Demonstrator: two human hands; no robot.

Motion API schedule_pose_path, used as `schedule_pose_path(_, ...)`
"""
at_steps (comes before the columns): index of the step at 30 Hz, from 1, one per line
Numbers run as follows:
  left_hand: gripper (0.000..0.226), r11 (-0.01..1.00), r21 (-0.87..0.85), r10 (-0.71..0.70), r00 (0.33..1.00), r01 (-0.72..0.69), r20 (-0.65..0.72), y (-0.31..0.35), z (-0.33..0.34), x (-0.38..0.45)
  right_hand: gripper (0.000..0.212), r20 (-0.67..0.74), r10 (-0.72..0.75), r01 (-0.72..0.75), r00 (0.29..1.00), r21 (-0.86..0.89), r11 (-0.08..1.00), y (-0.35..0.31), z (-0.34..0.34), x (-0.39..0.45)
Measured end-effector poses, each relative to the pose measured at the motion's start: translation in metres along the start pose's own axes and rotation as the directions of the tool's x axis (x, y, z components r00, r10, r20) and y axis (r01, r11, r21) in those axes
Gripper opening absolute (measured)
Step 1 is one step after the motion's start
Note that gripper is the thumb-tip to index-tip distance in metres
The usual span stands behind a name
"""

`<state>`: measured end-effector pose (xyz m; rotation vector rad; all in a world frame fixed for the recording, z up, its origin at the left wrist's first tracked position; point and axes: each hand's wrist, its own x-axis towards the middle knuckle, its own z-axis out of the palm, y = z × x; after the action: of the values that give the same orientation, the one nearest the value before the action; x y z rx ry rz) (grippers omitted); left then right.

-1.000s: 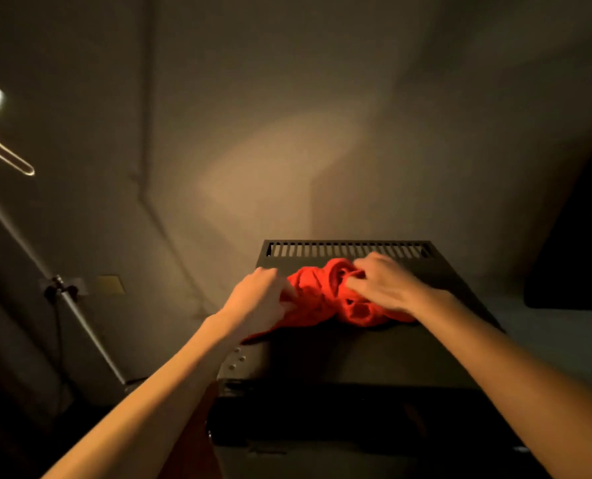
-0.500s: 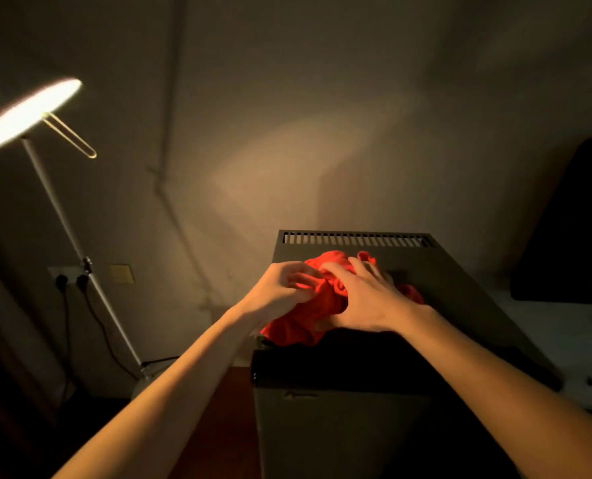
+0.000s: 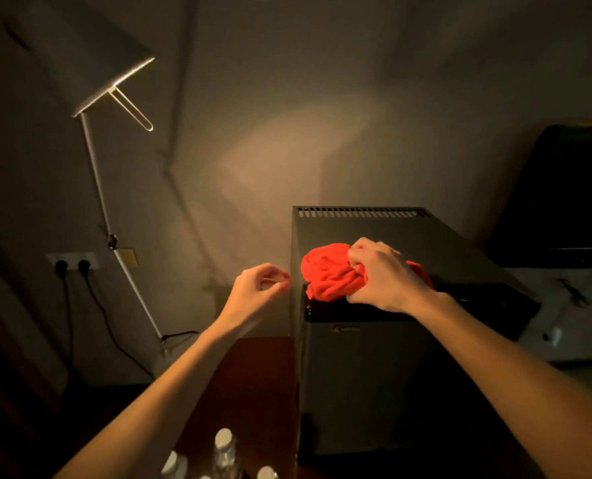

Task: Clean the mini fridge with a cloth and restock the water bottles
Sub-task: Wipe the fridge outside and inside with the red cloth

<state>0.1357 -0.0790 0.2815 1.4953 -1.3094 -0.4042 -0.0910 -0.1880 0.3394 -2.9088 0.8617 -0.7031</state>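
Red and bunched into a loose ball, the cloth (image 3: 329,276) sits on top of the mini fridge (image 3: 367,375), near the front left corner where the grey top meets a dark glossy strip. The right hand (image 3: 382,274) grasps it from above, fingers curled into the folds. The left hand (image 3: 260,288) hangs in the air just beside the fridge's left edge, apart from the cloth, its fingers loosely curled and holding nothing.

The step in hand looks like wiping the top panel. To do it well, the person would likely flatten the cloth a little under the palm so more fabric meets the surface, then work in overlapping passes from the vent slots (image 3: 360,212) at the back toward the front edge, so dust is drawn forward and not pushed into the grille. The free left hand could steady the cabinet by its side while the right presses. The corner needs care: the cloth already overhangs the front slightly and could slip off.

The fabric appears soft and thick, with deep wrinkles, a vivid orange-red under the warm light of the floor lamp (image 3: 90,81). Whether it is damp cannot be told. The water bottles (image 3: 223,447) stand low in the view on a dark wooden surface left of the fridge, white caps showing, not yet restocked.
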Motion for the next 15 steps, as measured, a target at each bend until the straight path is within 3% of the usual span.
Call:
schedule_pose_path(5, 0.017, 1.0, 0.026, 0.0, 0.998, -0.002, 0.067, -0.008, 0.016, -0.027, 0.048, -0.053, -0.042, 0.044, 0.998, 0.027, 0.999, -0.023, 0.0, -0.025)
schedule_pose_path(8, 0.001, 0.999, -0.036, -0.019, 0.99, 0.024, 0.141, -0.013, 0.021, -0.043, 0.048, -0.086, -0.09, 0.094, 0.992, 0.042, 0.995, -0.037, -0.001, -0.039)
schedule_pose_path(11, 0.019, 0.993, -0.106, -0.033, 0.985, 0.051, 0.167, -0.022, 0.025, -0.057, 0.045, -0.111, -0.156, 0.155, 0.981, -0.016, 0.988, -0.056, 0.003, -0.053)
schedule_pose_path(15, 0.024, 0.99, -0.136, -0.019, 0.99, 0.038, 0.139, -0.026, 0.032, -0.069, 0.049, -0.194, -0.164, 0.157, 0.967, -0.054, 0.986, -0.067, 0.012, -0.066)
